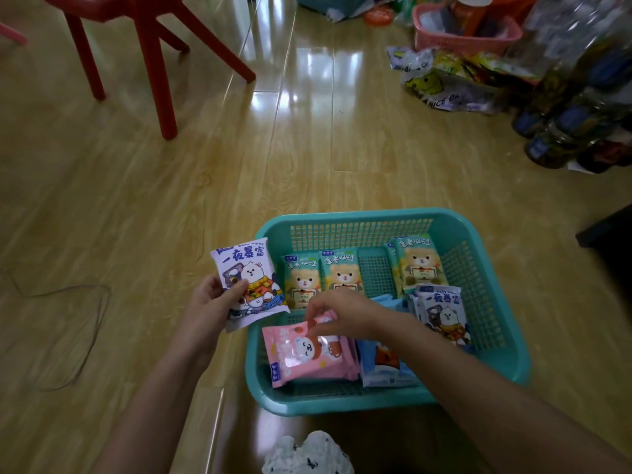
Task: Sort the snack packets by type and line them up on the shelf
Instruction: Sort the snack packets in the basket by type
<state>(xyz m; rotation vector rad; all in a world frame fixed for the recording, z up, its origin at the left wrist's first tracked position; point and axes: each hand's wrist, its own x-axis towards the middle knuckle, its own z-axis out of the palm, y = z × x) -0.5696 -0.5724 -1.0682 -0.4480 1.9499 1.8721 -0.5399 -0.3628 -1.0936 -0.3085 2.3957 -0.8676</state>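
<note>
glossy wooden floor (171, 200) fills most of the view, and a teal plastic basket (342, 218) with latticed walls sits on it in front of the person.

the left hand (212, 302) is outside the basket, just beside its left rim. it grips a white packet (249, 278) with a cartoon animal and purple lettering, thumb across the front and fingers behind, so the packet stands upright and tilts a little to the left.

the right hand (342, 309) reaches into the basket from the right. its fingertips are curled down on the far edge of a pink packet (307, 357) and seem to pinch it. that packet lies flat on the top of a small pink stack in the near left corner.

two green packets (338, 271) with a bear stand side by side against the far wall, and another green one (419, 261) stands further right. blue packets (386, 367) lie beside the pink stack, partly under the right forearm. a second white packet (443, 314) leans near the right wall.

further off are a red chair (150, 46), a pink basket (461, 35), a printed plastic bag (441, 87) and a cluster of bottles (574, 107). a thin cord (85, 319) loops on the floor at left, and patterned cloth (307, 453) shows at the bottom edge.
</note>
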